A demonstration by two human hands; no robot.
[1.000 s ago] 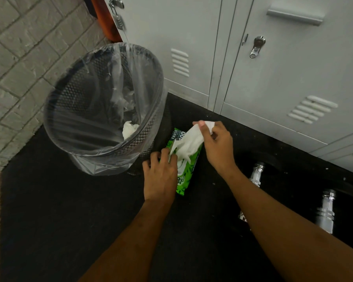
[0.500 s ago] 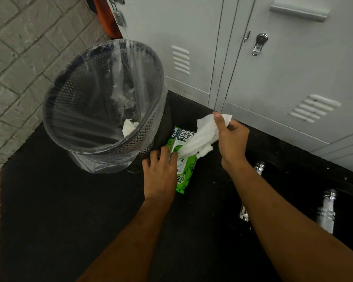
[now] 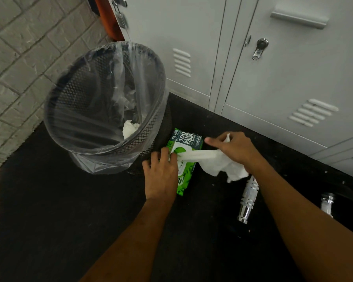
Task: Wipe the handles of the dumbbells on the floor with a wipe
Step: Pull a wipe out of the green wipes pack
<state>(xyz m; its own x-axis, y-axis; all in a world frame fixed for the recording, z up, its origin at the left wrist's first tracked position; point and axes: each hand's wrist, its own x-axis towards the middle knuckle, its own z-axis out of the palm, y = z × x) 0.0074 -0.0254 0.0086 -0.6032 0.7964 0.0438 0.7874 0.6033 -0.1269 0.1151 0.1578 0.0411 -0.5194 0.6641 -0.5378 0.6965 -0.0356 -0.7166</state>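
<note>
A green pack of wipes lies on the black floor beside the bin. My left hand presses down on the pack, its fingers at the white opening. My right hand grips a white wipe that stretches from the pack's opening to the right and hangs crumpled under my palm. Right of the pack lies a dumbbell with a chrome handle; its dark ends blend into the floor. A second chrome handle shows further right, partly hidden by my right forearm.
A black mesh waste bin lined with a clear bag stands left of the pack, with a used white wipe inside. Grey lockers run along the back. A pale brick wall is on the left.
My right hand has drawn the wipe further out and lower to the right, so it now stretches from the opening. My left hand has stayed on the pack. The view has shifted slightly.
</note>
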